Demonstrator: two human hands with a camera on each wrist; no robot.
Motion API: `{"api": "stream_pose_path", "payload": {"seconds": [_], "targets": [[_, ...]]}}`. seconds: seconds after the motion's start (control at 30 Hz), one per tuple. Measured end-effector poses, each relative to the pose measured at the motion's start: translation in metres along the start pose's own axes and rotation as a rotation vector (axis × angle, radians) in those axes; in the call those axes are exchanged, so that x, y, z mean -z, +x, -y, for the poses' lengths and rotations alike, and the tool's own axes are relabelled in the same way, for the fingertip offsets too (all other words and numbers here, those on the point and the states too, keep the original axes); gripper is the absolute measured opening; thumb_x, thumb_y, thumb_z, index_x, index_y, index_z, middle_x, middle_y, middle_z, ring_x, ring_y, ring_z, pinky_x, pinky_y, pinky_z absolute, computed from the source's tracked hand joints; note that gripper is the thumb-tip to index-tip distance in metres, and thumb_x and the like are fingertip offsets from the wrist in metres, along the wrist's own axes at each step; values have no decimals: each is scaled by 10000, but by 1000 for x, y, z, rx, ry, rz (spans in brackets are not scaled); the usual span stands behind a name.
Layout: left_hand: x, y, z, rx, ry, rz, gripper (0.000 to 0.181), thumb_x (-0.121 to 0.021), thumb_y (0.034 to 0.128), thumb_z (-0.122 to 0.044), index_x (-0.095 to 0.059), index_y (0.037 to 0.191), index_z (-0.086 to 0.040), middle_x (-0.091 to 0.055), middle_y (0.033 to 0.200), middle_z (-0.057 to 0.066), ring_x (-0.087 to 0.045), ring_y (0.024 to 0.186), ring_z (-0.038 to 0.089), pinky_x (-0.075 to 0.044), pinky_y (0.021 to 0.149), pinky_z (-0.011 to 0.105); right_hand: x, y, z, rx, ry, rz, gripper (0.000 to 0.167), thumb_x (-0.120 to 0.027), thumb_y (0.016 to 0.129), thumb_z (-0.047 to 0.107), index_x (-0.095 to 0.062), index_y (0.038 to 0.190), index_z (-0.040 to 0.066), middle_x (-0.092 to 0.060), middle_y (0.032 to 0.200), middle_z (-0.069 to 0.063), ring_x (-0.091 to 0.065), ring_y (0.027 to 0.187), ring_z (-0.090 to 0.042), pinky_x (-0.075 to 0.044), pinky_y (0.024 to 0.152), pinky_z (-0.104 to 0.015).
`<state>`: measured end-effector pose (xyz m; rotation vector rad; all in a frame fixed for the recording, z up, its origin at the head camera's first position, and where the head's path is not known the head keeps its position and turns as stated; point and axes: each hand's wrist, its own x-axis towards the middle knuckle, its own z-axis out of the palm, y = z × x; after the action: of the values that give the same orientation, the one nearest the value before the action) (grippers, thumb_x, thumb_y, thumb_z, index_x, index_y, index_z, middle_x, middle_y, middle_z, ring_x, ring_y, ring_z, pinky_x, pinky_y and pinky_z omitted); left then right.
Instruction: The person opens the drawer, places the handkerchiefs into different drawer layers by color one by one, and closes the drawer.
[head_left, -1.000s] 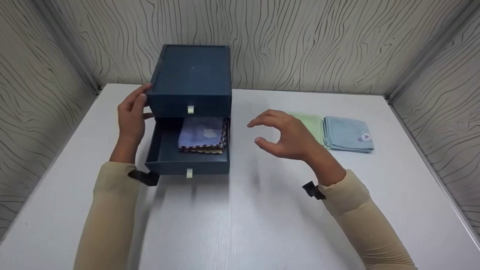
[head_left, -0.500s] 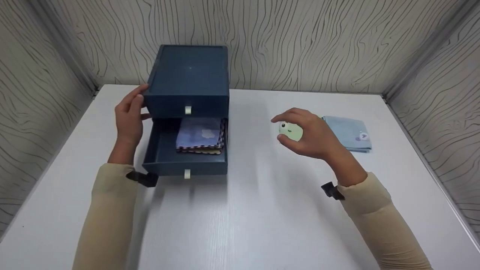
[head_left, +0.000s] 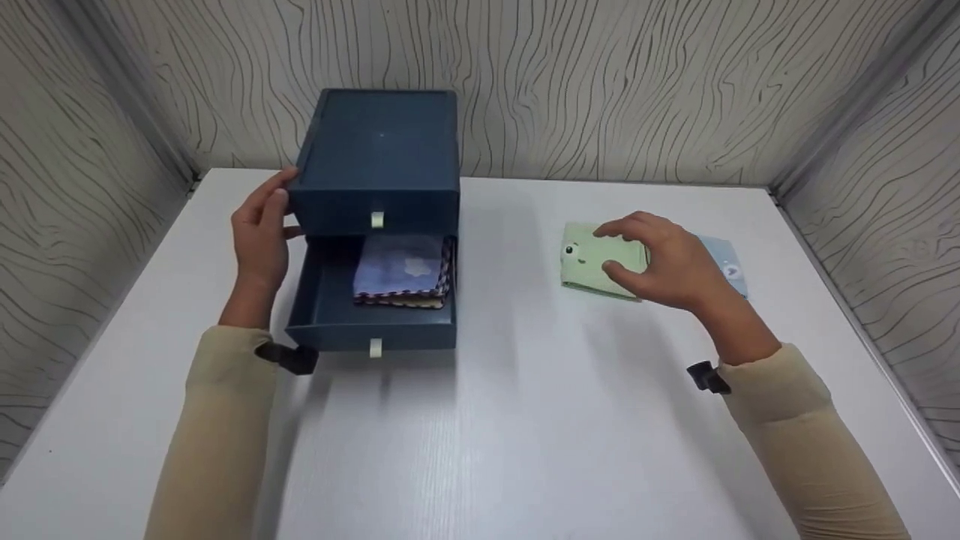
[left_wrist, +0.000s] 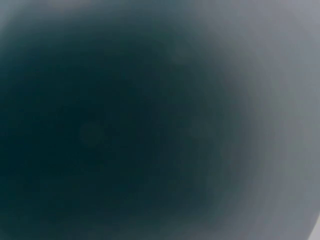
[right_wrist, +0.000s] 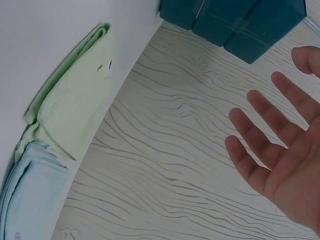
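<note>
My left hand (head_left: 259, 236) rests against the left side of a dark blue two-drawer box (head_left: 379, 142), fingers not curled round it. The lower drawer (head_left: 330, 300) is pulled out. In its right part lies a folded purple cloth (head_left: 397, 270) with a checkered edge and white cloud shape. My right hand (head_left: 675, 262) hovers, holding nothing, its fingers and thumb spread apart. Below it lie a folded light green towel (head_left: 574, 274) with an eye motif and, to its right, a folded light blue towel (head_left: 733, 274), partly hidden by the hand. The left wrist view is only a dark blur.
All of it is on a white table (head_left: 465, 435). Wood-grain patterned panels (head_left: 600, 90) enclose the back and both sides. The drawers carry small pale pull tabs (head_left: 376, 348).
My right hand has moved right, away from the drawer box to over the towels, with nothing in it. The green towel now shows more. My left hand has stayed at the box.
</note>
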<state>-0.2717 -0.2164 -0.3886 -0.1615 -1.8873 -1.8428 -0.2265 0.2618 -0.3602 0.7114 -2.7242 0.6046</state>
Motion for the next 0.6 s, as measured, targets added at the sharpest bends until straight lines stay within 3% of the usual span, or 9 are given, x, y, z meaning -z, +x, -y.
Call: {"api": "stream_pose_path", "payload": {"seconds": [0.6], "targets": [[-1, 1, 0, 14, 43, -7, 315, -484, 1009, -216, -656, 1255, -122, -653, 1114, -67, -642, 901, 120, -543, 634, 202, 0, -18, -76, -233, -57, 125, 371, -674, 864, 211, -621, 1228, 154, -625, 1237, -106, -608, 1049, -346, -491, 819, -542]]}}
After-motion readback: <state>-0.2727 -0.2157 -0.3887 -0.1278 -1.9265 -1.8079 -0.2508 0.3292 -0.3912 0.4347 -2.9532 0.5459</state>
